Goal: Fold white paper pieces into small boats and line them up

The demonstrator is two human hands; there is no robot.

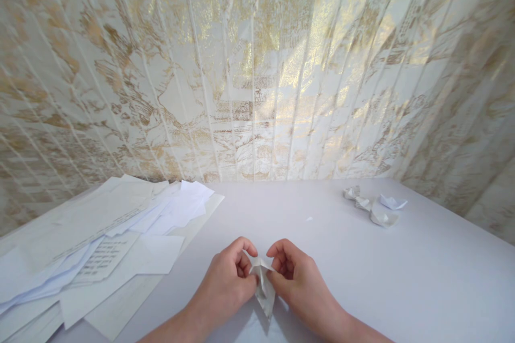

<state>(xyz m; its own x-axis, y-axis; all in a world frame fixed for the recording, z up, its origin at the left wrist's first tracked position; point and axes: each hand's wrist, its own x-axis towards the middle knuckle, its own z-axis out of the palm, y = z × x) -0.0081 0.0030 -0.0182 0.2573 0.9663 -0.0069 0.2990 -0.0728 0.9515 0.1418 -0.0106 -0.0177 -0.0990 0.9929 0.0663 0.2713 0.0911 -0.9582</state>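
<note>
A small folded white paper with a pointed lower end is held between my two hands, near the front middle of the white table. My left hand grips its left side, with the thumb against the paper and the index finger curled above. On the right side, my right hand holds it the same way, thumb on the paper and fingers bent. The fingers behind the paper are partly hidden.
Loose paper sheets, some printed, lie in an overlapping pile on the left of the table. Several folded paper pieces sit at the back right. A tiny white scrap lies mid-table. Patterned curtains hang behind.
</note>
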